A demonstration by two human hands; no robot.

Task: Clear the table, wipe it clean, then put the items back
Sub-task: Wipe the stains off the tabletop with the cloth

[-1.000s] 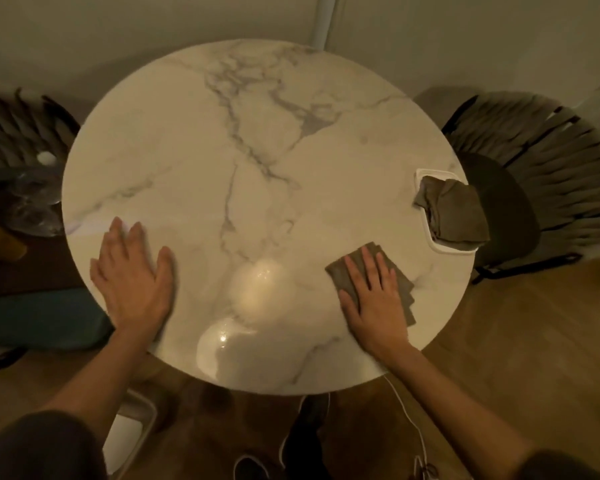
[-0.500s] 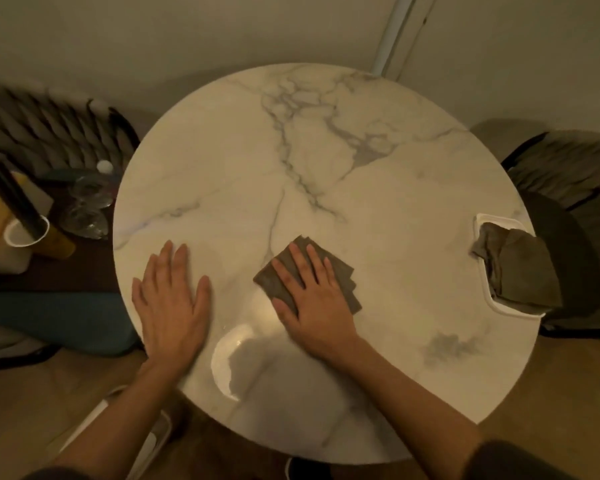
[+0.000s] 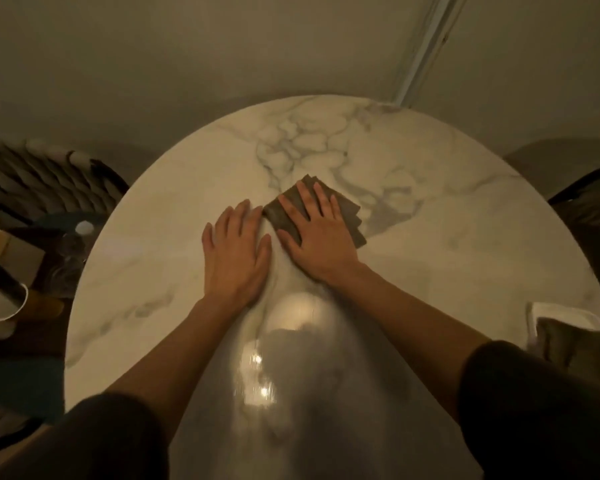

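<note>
A round white marble table [image 3: 447,258] fills the view. Near its middle lies a folded brown cloth [image 3: 347,213]. My right hand [image 3: 317,233] presses flat on the cloth with straight, spread fingers. My left hand [image 3: 234,254] lies flat on the bare marble just left of the cloth, its fingertips close to the cloth's left edge. At the table's right edge stands a white tray [image 3: 541,313] with another brown cloth [image 3: 565,344] in it, partly cut off by my right sleeve.
A woven chair [image 3: 42,181] stands left of the table, and beside it a low surface carries glasses [image 3: 71,244], a white cup [image 3: 0,303] and other items. A dark chair [image 3: 593,216] stands at the right. A wall is right behind the table.
My right hand has slid the cloth from the near right edge across to the table's middle and farther away. My left hand has moved from the near left edge to beside the cloth.
</note>
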